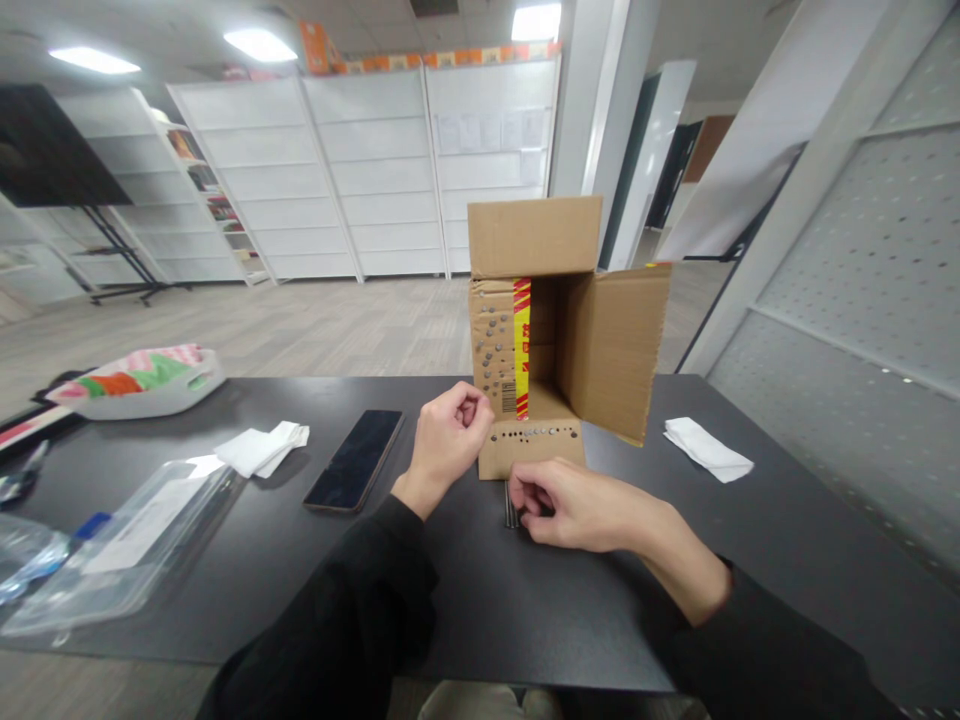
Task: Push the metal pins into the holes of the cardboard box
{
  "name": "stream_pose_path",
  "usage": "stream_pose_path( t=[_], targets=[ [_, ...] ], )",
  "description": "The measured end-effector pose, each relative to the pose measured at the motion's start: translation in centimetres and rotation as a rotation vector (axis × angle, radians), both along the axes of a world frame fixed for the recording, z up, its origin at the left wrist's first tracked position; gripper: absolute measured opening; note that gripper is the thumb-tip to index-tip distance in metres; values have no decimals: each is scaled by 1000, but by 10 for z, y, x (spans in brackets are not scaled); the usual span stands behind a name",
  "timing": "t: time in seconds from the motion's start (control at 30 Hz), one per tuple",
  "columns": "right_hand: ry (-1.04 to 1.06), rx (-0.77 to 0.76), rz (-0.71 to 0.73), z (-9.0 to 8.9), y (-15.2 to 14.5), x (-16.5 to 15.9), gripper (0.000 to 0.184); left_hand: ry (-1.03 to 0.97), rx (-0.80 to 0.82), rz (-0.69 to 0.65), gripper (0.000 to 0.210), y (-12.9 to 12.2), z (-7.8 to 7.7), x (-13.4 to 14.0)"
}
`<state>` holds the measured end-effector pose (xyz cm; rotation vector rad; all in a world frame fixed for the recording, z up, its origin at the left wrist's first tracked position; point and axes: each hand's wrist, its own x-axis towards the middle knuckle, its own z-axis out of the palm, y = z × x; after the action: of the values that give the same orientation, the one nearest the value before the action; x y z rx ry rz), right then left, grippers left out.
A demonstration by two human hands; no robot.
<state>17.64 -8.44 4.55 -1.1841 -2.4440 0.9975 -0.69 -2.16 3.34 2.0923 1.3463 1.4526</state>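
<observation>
An open cardboard box (570,345) stands on the dark table (480,600), its opening towards me. Grey nail heads dot its left flap (499,345), and a row of holes and nail heads runs across the lower flap (532,460). My left hand (450,430) is closed in a pinch beside the left flap; whatever it holds is hidden. In front of the lower flap lie several thin metal nails (511,508). My right hand (577,505) has its curled thumb and fingers at these nails, partly covering them.
Left of my hands are a phone (355,460), folded white tissue (262,448), a clear plastic folder (142,540) and a white basket (150,398) with colourful cloth. Another tissue (707,448) lies to the right. A perforated white panel (870,250) borders the right side.
</observation>
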Motion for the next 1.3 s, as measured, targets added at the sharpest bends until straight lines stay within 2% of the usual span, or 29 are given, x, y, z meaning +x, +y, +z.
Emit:
stream_pose_path(
  t=[0.2, 0.4, 0.83, 1.1, 1.3],
  targets=[
    [-29, -33, 2, -2, 1, -1, 16, -5, -1, -2, 14, -1, 1, 1],
    [-52, -45, -3, -4, 2, 0, 23, -4, 4, -6, 15, -2, 3, 1],
    [-51, 1, 19, -7, 2, -2, 33, -18, -16, -7, 14, -2, 2, 2],
    [-53, 15, 31, -9, 3, -2, 21, -15, -8, -13, 15, -1, 0, 1],
    [-57, 11, 16, -9, 3, -2, 19, -15, -4, -12, 15, 0, 0, 0]
  ],
)
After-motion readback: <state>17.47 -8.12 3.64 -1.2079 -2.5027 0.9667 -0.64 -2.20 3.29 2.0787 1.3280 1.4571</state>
